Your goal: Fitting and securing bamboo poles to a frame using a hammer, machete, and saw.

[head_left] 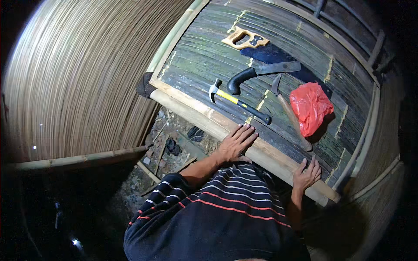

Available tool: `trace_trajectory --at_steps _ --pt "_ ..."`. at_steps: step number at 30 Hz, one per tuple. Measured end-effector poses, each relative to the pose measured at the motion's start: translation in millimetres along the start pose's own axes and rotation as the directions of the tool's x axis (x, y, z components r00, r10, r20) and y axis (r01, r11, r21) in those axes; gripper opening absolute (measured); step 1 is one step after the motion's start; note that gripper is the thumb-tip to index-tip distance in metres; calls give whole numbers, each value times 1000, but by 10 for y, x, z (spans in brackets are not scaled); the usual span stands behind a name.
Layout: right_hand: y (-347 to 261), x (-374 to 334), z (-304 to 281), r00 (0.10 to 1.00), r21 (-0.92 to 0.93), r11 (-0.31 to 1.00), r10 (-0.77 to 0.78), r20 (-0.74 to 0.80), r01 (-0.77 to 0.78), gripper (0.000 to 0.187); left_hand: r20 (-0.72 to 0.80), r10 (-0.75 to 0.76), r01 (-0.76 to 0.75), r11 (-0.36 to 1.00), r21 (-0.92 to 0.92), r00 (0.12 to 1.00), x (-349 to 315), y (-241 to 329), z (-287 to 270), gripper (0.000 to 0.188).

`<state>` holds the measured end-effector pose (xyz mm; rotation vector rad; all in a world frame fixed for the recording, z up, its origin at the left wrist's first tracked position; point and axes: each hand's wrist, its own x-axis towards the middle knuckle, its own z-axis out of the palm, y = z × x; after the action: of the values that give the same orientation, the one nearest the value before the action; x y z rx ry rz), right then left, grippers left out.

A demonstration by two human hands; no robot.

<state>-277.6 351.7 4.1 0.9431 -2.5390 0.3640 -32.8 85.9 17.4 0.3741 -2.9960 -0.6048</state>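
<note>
My left hand [235, 144] lies flat on the front wooden rail [191, 103] of a bamboo platform [196, 56], its fingers stretched out. Farther right, my right hand [307, 174] rests on the same rail with fingers extended, holding nothing. Just beyond the left hand is a claw hammer [237, 102] with a yellow and black handle. Behind it lie a black-handled machete [265, 73] and a handsaw [261, 45] with a wooden grip. A small sickle [289, 108] points its wooden handle toward the right hand. Beside the sickle sits a crumpled red plastic bag [310, 106].
A large woven bamboo panel [87, 78] rises at the left, with a bamboo pole [82, 159] along its lower edge. Rubble and dark scraps lie on the ground [167, 143] below the platform's front. Bamboo poles [370, 126] border the platform on the right.
</note>
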Motion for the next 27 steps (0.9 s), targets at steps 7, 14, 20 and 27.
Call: trace_trajectory --at_steps 7,14,20,27 --pt "-47 -26 63 998 48 997 54 41 -56 38 -80 39 -39 999 3 996 -91 -54 -35 114" --pt "11 -78 80 999 32 999 33 43 -35 39 -164 62 -57 998 31 985 -138 -72 88 115" --pt "2 -72 62 999 20 999 25 41 -25 40 -234 55 -52 998 19 971 -168 -55 163 114" --pt "57 -55 -20 999 94 995 10 40 -14 39 -333 -135 130 991 -37 933 -39 425 73 105"
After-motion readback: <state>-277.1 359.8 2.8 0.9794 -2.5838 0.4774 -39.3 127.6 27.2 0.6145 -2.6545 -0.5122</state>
